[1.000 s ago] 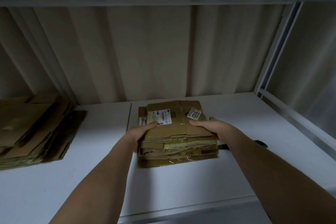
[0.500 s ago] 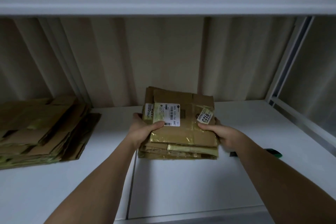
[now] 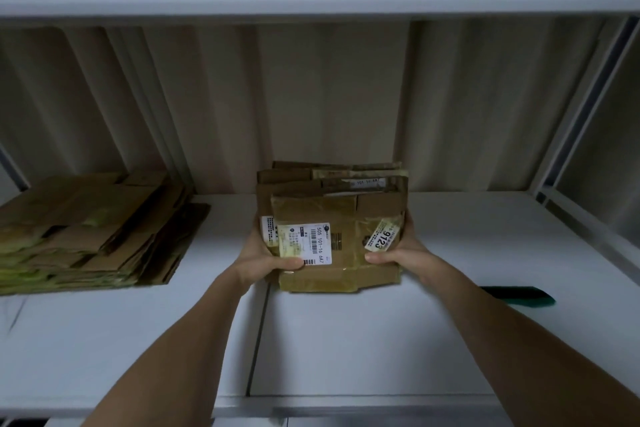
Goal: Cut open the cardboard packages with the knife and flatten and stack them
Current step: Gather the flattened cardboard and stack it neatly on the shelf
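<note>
Flattened boxes tipped up on edge

I see my left hand (image 3: 266, 262) and right hand (image 3: 398, 253) clamping the cardboard bundle (image 3: 337, 229), broad face toward me, long axis running left-right.

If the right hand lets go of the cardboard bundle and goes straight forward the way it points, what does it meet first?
Probably the corrugated back wall. The right hand points away from the person over the white shelf, and nothing shows between, though depth is hard to judge. The bundle stays to its left.
</note>
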